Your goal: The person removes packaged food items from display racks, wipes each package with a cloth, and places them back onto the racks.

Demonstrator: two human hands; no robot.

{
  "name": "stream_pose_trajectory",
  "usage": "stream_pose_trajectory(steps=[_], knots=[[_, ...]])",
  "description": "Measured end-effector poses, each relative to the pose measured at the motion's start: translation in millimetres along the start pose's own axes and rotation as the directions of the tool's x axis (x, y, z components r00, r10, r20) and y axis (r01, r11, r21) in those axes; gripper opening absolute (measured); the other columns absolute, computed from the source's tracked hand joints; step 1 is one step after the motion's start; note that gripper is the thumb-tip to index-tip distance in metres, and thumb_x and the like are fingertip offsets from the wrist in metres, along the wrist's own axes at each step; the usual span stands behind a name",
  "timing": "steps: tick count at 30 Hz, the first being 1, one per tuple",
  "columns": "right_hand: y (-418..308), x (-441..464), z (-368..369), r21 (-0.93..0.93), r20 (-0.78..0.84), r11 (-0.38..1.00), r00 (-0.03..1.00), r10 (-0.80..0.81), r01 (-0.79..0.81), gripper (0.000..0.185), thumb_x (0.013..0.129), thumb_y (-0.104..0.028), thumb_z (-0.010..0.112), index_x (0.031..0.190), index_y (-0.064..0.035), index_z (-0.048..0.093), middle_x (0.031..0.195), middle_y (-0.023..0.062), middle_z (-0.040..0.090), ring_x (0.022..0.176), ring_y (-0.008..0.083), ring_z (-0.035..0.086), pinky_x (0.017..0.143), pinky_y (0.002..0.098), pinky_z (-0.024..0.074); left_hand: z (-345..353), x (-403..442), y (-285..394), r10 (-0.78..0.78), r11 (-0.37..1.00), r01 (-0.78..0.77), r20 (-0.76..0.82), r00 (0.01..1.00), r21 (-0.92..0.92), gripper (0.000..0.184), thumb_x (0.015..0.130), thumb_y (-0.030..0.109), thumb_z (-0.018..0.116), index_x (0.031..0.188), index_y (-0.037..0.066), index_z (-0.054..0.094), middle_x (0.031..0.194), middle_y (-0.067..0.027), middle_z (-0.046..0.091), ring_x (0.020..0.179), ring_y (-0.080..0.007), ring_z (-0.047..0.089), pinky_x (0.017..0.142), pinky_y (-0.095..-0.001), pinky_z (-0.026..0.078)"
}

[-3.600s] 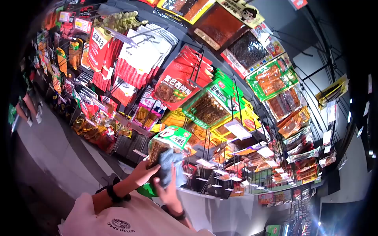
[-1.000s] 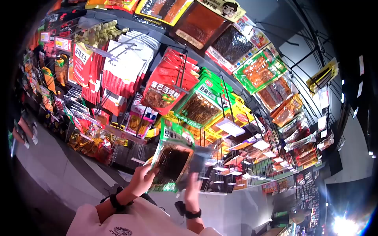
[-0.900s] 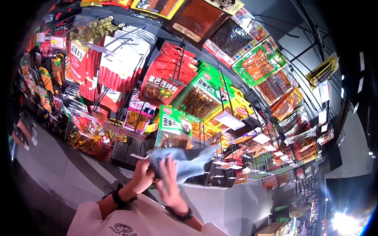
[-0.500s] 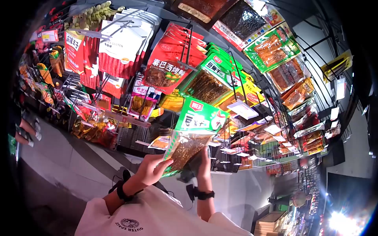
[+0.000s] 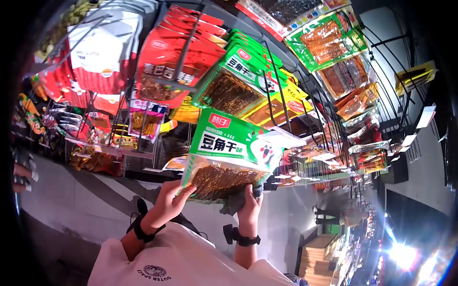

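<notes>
Both hands hold up a green and white snack packet (image 5: 224,162) with a clear window showing brown food. My left hand (image 5: 171,201) is closed on its lower left edge, thumb in front. My right hand (image 5: 249,206) grips the lower right corner, with a dark grey cloth (image 5: 233,204) bunched between palm and packet; part of the cloth is hidden. Just behind and above hang matching green packets (image 5: 234,86) on a hook, beside red packets (image 5: 167,62) on the left.
White and red packets (image 5: 102,52) hang at the upper left. Price tags and metal hooks jut out at the right. A person's legs (image 5: 21,177) show at the far left edge. Another person (image 5: 350,217) and stacked wooden crates (image 5: 317,260) are at the lower right.
The cloth, earlier spread across the packet front, is now behind its lower right corner. The packet has turned its printed face towards me, and the rack appears closer.
</notes>
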State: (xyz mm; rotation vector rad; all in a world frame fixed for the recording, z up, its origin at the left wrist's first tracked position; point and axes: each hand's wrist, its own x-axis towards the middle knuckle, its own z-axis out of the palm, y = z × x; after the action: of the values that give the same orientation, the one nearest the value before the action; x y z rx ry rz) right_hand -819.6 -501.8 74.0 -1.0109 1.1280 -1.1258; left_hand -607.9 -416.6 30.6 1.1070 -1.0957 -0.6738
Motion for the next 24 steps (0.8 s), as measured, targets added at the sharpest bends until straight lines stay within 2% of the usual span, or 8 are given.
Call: stream_pose_trajectory(steps=[1, 3, 5, 6, 9, 12, 17, 24], knots=[[-1.1, 1.8, -3.4, -0.033, -0.02, 0.998, 0.999, -0.05, 0.05, 0.034, 0.097, -0.018, 0.058, 0.126, -0.0044, 0.05, 0.109, 0.0059, 0.06, 0.094, 0.016, 0.06, 0.076, 0.0319, 0.0518, -1.0, 5.0, -2.3, -0.05, 0.999, 0.05, 0.052, 0.997, -0.001, 0.012, 0.092, 0.007, 0.061, 0.091, -0.005, 0.062, 0.064, -0.0101, 0.058, 0.054, -0.0164, 0.052, 0.052, -0.0292, 0.039], [0.5, 6.2, -14.5, -0.11, -0.051, 0.99, 0.994, -0.099, 0.093, 0.031, 0.096, -0.019, 0.06, 0.122, -0.0032, 0.053, 0.104, 0.0053, 0.062, 0.089, 0.014, 0.06, 0.074, 0.0306, 0.0504, 4.2, 13.3, -12.7, 0.093, 0.994, -0.092, -0.013, 0.996, 0.066, 0.012, 0.091, 0.007, 0.062, 0.088, -0.004, 0.061, 0.063, -0.0098, 0.056, 0.053, -0.0174, 0.052, 0.052, -0.0299, 0.039], [-11.1, 5.9, -9.6, -0.236, 0.041, 0.956, 0.985, -0.168, 0.173, 0.026, 0.096, -0.019, 0.06, 0.116, -0.0018, 0.056, 0.099, 0.0044, 0.063, 0.086, 0.0124, 0.059, 0.073, 0.0289, 0.0489, 8.3, 23.4, -15.8, 0.129, 0.988, -0.123, -0.062, 0.99, 0.091, 0.007, 0.089, 0.003, 0.063, 0.087, -0.003, 0.062, 0.063, -0.0103, 0.057, 0.052, -0.0209, 0.054, 0.052, -0.031, 0.04], [-12.8, 6.3, -7.2, -0.273, 0.006, 0.943, 0.98, -0.198, 0.192, 0.025, 0.096, -0.019, 0.061, 0.112, -0.0008, 0.059, 0.097, 0.0041, 0.063, 0.085, 0.0116, 0.058, 0.073, 0.0279, 0.0481, 10.4, 27.8, -20.1, 0.156, 0.985, -0.151, -0.063, 0.986, 0.078, 0.006, 0.088, 0.002, 0.063, 0.088, -0.003, 0.063, 0.064, -0.0108, 0.058, 0.053, -0.0219, 0.054, 0.053, -0.031, 0.041], [-8.7, 14.4, -6.3, -0.257, -0.078, 0.937, 0.961, -0.266, 0.238, 0.025, 0.095, -0.019, 0.061, 0.114, -0.0013, 0.058, 0.097, 0.0041, 0.063, 0.085, 0.0118, 0.058, 0.073, 0.0278, 0.048, 18.4, 37.2, -36.2, 0.176, 0.984, -0.174, -0.035, 0.984, 0.048, 0.006, 0.086, 0.0, 0.063, 0.092, -0.003, 0.064, 0.066, -0.0119, 0.06, 0.054, -0.024, 0.056, 0.054, -0.031, 0.042], [-15.1, 27.4, -12.4, -0.234, -0.018, 0.943, 0.969, -0.246, 0.235, 0.026, 0.095, -0.019, 0.061, 0.115, -0.0012, 0.057, 0.098, 0.0044, 0.063, 0.087, 0.0123, 0.059, 0.074, 0.028, 0.0481, 25.0, 53.1, -40.9, 0.181, 0.983, -0.181, -0.001, 0.983, 0.043, 0.009, 0.085, -0.002, 0.062, 0.094, -0.003, 0.065, 0.068, -0.0128, 0.061, 0.055, -0.0255, 0.057, 0.054, -0.0312, 0.043], [-12.1, 40.6, -18.1, -0.203, -0.159, 0.961, 0.962, -0.223, 0.189, 0.027, 0.095, -0.018, 0.061, 0.117, -0.0013, 0.056, 0.1, 0.0053, 0.062, 0.086, 0.0133, 0.059, 0.073, 0.0285, 0.049, 34.3, 64.9, -40.6, 0.233, 0.968, -0.231, -0.004, 0.973, 0.093, 0.01, 0.085, -0.003, 0.061, 0.093, -0.002, 0.065, 0.067, -0.0126, 0.061, 0.055, -0.0253, 0.057, 0.055, -0.0316, 0.044], [-10.6, 48.3, -18.4, -0.21, -0.111, 0.97, 0.982, -0.152, 0.126, 0.023, 0.096, -0.019, 0.06, 0.112, -0.0025, 0.058, 0.089, 0.0003, 0.059, 0.079, 0.0087, 0.054, 0.067, 0.0253, 0.0449, 38.4, 68.2, -41.2, 0.134, 0.988, -0.135, 0.011, 0.991, 0.074, 0.009, 0.089, 0.004, 0.063, 0.083, -0.003, 0.061, 0.061, -0.0113, 0.055, 0.052, -0.025, 0.053, 0.052, -0.0337, 0.04]])
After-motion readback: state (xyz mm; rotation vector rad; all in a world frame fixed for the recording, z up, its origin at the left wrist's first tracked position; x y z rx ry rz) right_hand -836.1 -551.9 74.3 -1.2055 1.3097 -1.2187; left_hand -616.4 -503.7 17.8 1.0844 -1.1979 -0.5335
